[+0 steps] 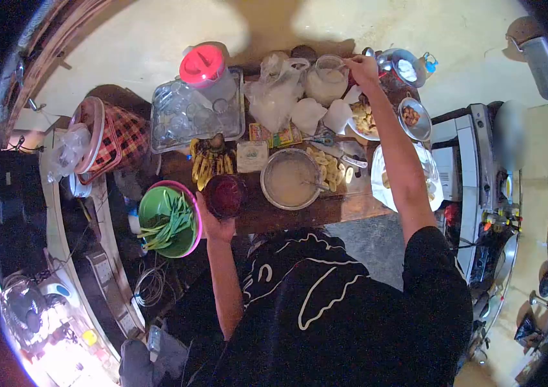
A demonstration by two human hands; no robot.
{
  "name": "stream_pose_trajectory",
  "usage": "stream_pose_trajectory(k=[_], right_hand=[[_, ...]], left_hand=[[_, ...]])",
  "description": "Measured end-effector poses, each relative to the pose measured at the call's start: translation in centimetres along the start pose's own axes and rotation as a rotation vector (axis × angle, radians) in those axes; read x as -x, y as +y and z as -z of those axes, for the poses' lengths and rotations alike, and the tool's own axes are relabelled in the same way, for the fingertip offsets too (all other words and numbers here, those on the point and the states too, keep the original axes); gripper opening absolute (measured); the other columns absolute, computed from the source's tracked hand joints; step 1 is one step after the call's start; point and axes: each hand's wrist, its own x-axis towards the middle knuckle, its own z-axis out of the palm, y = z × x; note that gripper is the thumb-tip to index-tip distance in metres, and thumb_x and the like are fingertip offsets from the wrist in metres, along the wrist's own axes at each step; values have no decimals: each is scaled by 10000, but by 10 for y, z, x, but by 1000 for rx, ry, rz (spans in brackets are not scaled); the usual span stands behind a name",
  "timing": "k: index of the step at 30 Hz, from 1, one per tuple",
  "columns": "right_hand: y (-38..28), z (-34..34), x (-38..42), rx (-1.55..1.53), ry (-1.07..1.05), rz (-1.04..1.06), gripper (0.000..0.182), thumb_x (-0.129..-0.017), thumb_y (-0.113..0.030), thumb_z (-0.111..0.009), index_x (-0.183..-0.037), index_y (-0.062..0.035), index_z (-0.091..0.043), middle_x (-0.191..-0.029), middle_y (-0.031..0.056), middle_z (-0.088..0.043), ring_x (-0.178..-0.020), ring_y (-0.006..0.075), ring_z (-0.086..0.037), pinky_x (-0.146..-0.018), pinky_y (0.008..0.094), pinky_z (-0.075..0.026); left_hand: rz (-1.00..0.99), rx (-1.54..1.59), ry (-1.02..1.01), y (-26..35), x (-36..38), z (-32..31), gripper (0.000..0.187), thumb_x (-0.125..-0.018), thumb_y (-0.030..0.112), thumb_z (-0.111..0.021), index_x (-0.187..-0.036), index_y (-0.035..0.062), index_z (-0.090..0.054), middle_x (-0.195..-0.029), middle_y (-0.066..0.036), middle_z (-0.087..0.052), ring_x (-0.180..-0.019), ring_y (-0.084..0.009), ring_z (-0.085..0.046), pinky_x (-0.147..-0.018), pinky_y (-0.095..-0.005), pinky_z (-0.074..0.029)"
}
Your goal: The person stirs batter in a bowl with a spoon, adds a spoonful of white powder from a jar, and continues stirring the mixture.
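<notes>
My left hand (pixel 219 224) is wrapped round the near side of a dark red bowl (pixel 225 195) at the table's front edge. My right hand (pixel 363 69) reaches to the back of the table, fingers closed at the rim of a clear jar (pixel 325 82) with pale contents. What those fingers hold is too small to tell. Between the hands stands a metal pot (pixel 291 178) of pale batter, a utensil leaning in it. Peeled banana pieces (pixel 329 169) lie at its right, beside a knife (pixel 354 161). A bunch of bananas (pixel 212 164) lies behind the red bowl.
A tray of glasses (pixel 180 116) and a pink-lidded pitcher (pixel 204 68) stand back left. A green basin of leaves (pixel 169 220) sits at left. Plastic bags (pixel 274 93) crowd the back. Plates of fried food (pixel 363 121) and a strainer (pixel 414 118) are at right.
</notes>
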Motion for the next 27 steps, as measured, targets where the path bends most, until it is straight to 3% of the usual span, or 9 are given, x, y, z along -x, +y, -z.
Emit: stream_pose_trajectory(k=[1, 4, 6, 9, 10, 15, 19, 21, 27], right_hand=[[3, -2, 0, -43, 43, -18, 256, -738, -285, -735, -749, -30, -715, -641, 91, -660, -574, 148, -602, -550, 301, -469], [-3, 12, 7, -27, 64, -113, 308, -731, -305, -709, -843, -18, -718, -743, 145, -690, -670, 229, -664, -650, 337, -513], [-13, 22, 15, -157, 85, -138, 288, -745, -271, -706, -841, 1, -714, -740, 137, -692, -665, 207, -659, -644, 328, -511], [-6, 25, 14, -301, 103, -157, 254, -757, -208, -704, -831, 35, -704, -742, 123, -691, -655, 179, -644, -623, 321, -505], [-1, 25, 13, -340, 105, -161, 242, -759, -186, -704, -826, 47, -701, -744, 118, -690, -652, 170, -637, -614, 320, -502], [-19, 45, 31, -644, 194, -320, 151, -784, -123, -698, -794, 26, -684, -706, 67, -665, -560, 109, -563, -489, 247, -409], [-9, 56, 37, -714, 194, -290, 117, -798, -112, -685, -805, 5, -678, -678, 33, -641, -538, 84, -540, -438, 220, -364], [-12, 65, 45, -778, 184, -288, 96, -806, -106, -678, -809, -10, -681, -669, 17, -633, -502, 61, -490, -417, 220, -324], [-41, 89, 96, -816, 22, -356, 121, -836, -156, -653, -837, -39, -687, -628, -51, -581, -431, 14, -316, -404, 208, -195]], left_hand=[[3, 4, 7, 1, 1, -6, 630, -884, 588, -434, -1277, 99, -489, -1201, -132, -584, -1048, -330, -591, -878, -513, -499], [19, 7, 9, 0, 2, -16, 639, -883, 596, -428, -1279, 98, -487, -1197, -134, -585, -1040, -333, -594, -880, -522, -498], [32, 7, -23, 1, 1, -16, 644, -882, 600, -425, -1280, 98, -485, -1197, -133, -585, -1043, -335, -591, -883, -531, -493], [18, 42, -93, 2, 3, -23, 518, -936, 509, -424, -1267, 116, -491, -1195, -82, -580, -1091, -267, -564, -918, -439, -481], [9, 13, -81, 1, 2, -22, 556, -920, 535, -425, -1272, 110, -488, -1198, -99, -580, -1080, -291, -570, -909, -470, -483], [-2, 3, -38, -5, -1, -12, 602, -904, 564, -417, -1282, 101, -481, -1197, -128, -586, -1059, -334, -583, -896, -527, -485], [-27, -2, -32, -6, 4, -13, 544, -927, 519, -414, -1275, 108, -492, -1198, -100, -587, -1083, -299, -572, -927, -485, -471], [-6, 2, -14, -4, 7, -12, 509, -939, 492, -427, -1282, 120, -484, -1222, -67, -570, -1117, -263, -549, -951, -446, -455], [8, 9, -56, -6, 5, -12, 483, -947, 473, -421, -1270, 121, -499, -1218, -67, -574, -1114, -263, -551, -951, -446, -456]])
